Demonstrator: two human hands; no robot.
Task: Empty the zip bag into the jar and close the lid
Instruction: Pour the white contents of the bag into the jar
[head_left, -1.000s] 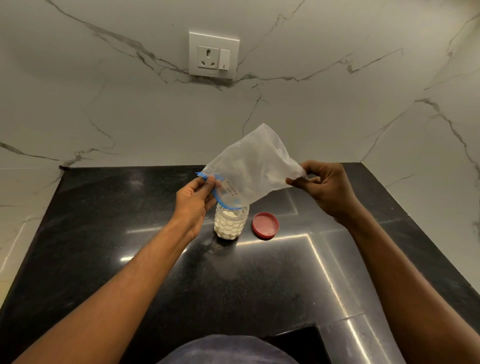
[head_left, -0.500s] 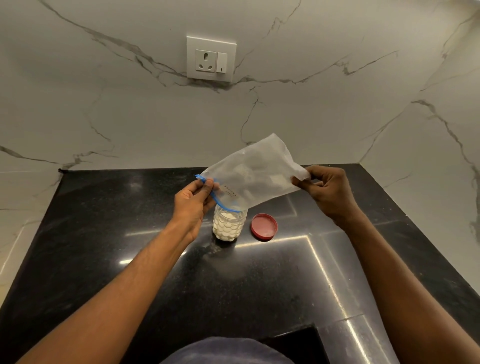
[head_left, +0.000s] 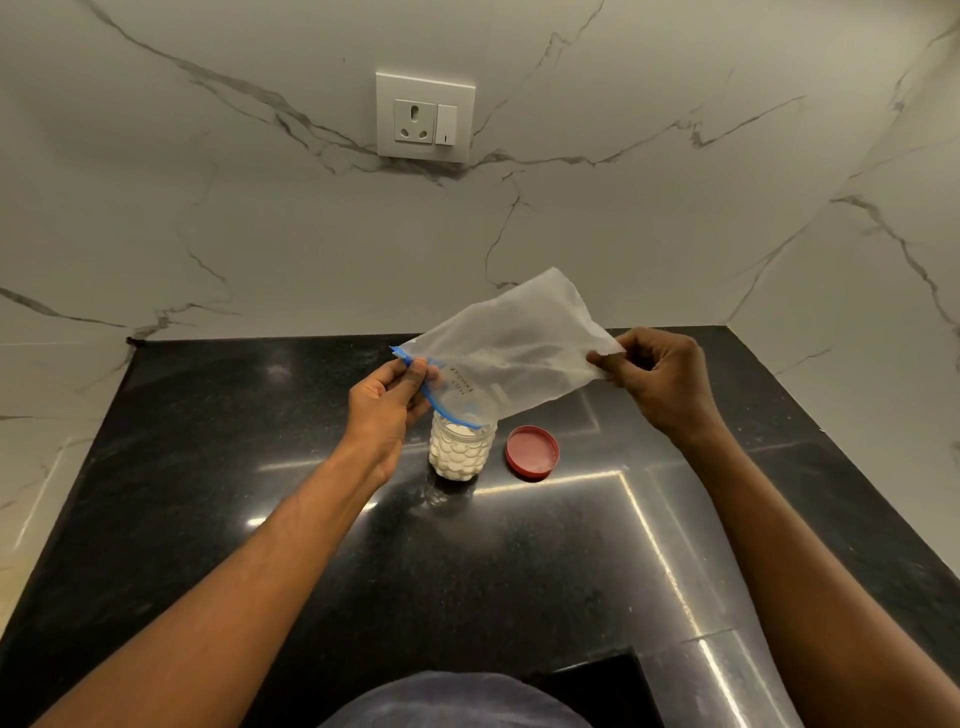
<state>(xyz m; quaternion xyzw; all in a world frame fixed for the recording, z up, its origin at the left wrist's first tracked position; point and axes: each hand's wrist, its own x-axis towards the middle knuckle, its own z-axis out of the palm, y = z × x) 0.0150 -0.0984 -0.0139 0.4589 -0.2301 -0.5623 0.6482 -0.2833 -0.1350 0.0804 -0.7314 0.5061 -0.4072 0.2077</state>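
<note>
A clear zip bag (head_left: 514, 348) with a blue zip strip is held tilted over a small clear jar (head_left: 460, 452), its open mouth right above the jar's opening. The jar stands on the black counter (head_left: 260, 467) and is nearly full of white powder. My left hand (head_left: 387, 402) pinches the bag at the zip edge. My right hand (head_left: 662, 382) pinches the bag's bottom corner, held higher than the mouth. The bag looks almost empty. The red lid (head_left: 531, 451) lies flat on the counter just right of the jar.
White marble walls enclose the counter at the back and right, with a wall socket (head_left: 425, 118) above. A dark rounded shape (head_left: 452, 701) fills the bottom centre of the view, beside a darker inset panel (head_left: 597, 686).
The bag's raised bottom end has dropped lower and flattened out, and my right hand has come down with it. The left hand stays at the jar mouth.
</note>
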